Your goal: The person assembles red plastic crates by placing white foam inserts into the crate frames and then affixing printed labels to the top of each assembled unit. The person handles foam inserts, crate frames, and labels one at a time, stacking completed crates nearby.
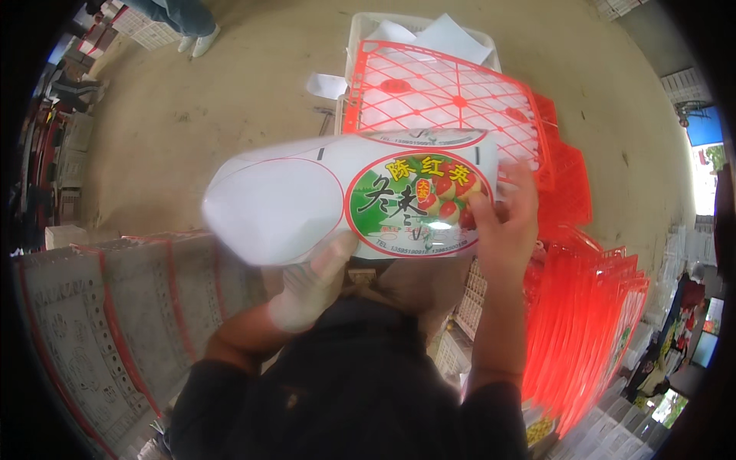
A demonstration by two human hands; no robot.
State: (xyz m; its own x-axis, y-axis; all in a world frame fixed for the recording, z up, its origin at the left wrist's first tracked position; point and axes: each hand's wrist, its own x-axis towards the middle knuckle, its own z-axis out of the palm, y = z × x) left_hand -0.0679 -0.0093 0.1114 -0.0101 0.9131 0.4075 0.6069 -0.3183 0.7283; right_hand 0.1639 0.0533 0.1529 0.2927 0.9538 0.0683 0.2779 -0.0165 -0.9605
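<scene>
In front of my chest a roll of white, glossy stickers (429,222) is held sideways. Its right part bears an oval label with a green ground, red fruit and printed lettering; its left part shows a blank white oval outlined in red. My left hand (310,284) grips the lower edge, thumb on the front and the other fingers mostly hidden behind. At the right end, my right hand (510,222) pinches the strip, its thumb and fingertips against the oval label's right side. Just beyond lies a red lattice plastic lid (458,101) over white material.
A white crate (356,46) holding loose white sheets stands beyond the lid. Red lids (583,322) are stacked upright at my right. White crates with red edging (69,307) stand at my left. A person in jeans (180,15) is at the far left on the bare floor.
</scene>
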